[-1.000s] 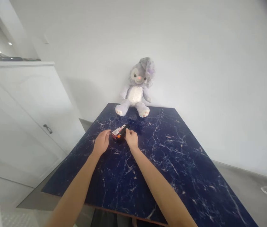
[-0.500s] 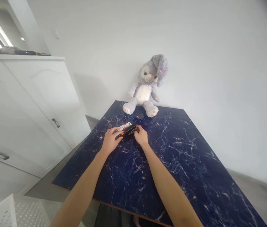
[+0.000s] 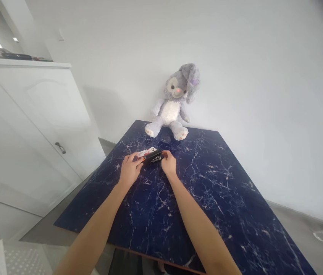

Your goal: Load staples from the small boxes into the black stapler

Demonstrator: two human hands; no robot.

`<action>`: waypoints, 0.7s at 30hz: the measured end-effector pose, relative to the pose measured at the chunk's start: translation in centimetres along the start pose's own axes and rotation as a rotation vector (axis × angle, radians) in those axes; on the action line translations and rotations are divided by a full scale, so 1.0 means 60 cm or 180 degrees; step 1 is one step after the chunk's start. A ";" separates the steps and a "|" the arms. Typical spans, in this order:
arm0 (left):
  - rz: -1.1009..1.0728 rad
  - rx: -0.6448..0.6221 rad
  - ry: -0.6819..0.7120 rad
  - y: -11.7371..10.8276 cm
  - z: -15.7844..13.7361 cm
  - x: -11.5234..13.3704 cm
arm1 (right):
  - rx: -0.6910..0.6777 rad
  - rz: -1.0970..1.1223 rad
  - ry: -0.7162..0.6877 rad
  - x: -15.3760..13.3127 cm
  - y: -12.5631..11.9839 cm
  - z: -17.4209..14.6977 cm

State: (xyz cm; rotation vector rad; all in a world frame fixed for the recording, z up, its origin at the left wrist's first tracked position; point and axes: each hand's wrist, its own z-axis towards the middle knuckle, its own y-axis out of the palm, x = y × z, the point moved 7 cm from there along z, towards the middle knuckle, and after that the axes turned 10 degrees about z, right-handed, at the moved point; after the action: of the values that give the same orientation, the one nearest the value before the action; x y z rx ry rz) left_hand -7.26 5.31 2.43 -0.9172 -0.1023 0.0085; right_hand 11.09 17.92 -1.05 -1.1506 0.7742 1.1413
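While pinching the black-and-white box (image 3: pixel 151 155) by its left end in the left hand (image 3: pixel 129 169), touches the other end with the right hand (image 3: pixel 169 163), possibly pinching too, along a long axis slanting rightward and away over the bench (image 3: pixel 204 179), equally near both

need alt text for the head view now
A person's left hand and right hand touch opposite ends of a black stapler-like object beside a red-and-white box at a blue marbled table. A grey plush toy sits at the far end.
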 end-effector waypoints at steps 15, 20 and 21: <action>-0.0114 0.0061 -0.0080 -0.010 0.002 -0.003 | 0.0006 -0.0053 -0.0088 -0.003 -0.002 -0.002; -0.0160 0.0061 -0.0069 -0.007 0.001 -0.004 | 0.0322 -0.0320 -0.0196 -0.009 -0.016 -0.004; -0.0180 0.0075 -0.0078 -0.007 0.000 -0.004 | 0.0327 -0.0320 -0.0207 -0.010 -0.016 -0.005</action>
State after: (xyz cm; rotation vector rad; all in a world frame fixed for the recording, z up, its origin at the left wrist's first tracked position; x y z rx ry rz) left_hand -7.52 5.06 2.77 -0.8903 -0.1504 -0.0315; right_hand 11.90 17.48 -0.29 -1.0503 0.7091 1.0387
